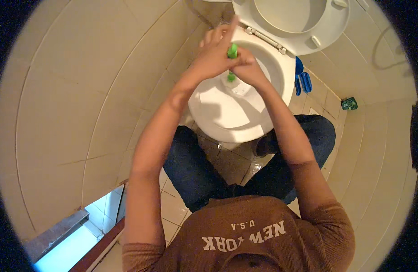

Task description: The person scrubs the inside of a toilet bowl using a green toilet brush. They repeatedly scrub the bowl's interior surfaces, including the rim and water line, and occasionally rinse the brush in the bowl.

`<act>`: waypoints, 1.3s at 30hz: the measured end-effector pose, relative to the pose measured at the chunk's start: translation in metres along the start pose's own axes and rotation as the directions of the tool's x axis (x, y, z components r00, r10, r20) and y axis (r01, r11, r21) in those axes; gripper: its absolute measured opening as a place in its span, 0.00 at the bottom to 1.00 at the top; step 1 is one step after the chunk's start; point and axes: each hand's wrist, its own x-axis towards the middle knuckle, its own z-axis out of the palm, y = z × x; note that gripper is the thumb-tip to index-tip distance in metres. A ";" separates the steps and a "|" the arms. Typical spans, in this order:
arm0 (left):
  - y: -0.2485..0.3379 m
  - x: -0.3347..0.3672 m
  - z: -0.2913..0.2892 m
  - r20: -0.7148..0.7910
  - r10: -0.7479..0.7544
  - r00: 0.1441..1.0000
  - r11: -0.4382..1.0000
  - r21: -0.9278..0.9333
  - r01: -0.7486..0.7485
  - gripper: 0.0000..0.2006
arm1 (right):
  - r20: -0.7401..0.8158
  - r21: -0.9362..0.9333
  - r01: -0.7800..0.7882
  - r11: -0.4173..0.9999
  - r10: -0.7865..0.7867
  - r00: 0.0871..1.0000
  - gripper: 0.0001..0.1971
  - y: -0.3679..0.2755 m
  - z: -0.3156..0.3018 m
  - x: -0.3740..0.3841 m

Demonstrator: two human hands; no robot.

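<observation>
My right hand [247,67] is closed round the green handle of a toilet brush [232,50], over the bowl of a white toilet [218,127]. The green lower part of the brush shows below my hand, and its head is hard to make out against the white bowl. Close beside it on the left, my left hand [212,55] has its fingers stretched out, over the left back part of the rim. Whether the left hand touches the handle or the rim, I cannot tell.
The toilet seat [340,31] is raised at the back. Right of the toilet, blue brushes [305,82] and a green packet [349,104] lie on the tiled floor. Tiled walls stand close on both sides. A doorway [77,240] opens at the lower left.
</observation>
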 end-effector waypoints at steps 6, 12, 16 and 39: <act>-0.001 -0.101 0.003 -0.078 -0.416 0.906 0.909 -0.012 0.417 0.45 | 0.027 -0.408 -0.449 0.795 0.503 0.864 0.25 0.124 -0.023 -0.027; 0.019 -0.150 0.050 -0.242 -0.604 0.759 0.735 0.199 0.648 0.37 | -0.006 -0.505 -0.402 0.764 0.462 0.887 0.18 0.157 -0.010 -0.064; 0.016 -0.151 0.041 -0.279 -0.627 0.728 0.711 0.178 0.680 0.35 | -0.027 0.103 -0.561 0.821 0.566 0.824 0.09 0.043 -0.003 -0.052; 0.021 -0.145 0.047 -0.273 -0.551 0.789 0.806 0.071 0.587 0.36 | 0.272 -0.591 -0.077 0.803 0.289 0.918 0.10 0.160 -0.061 -0.039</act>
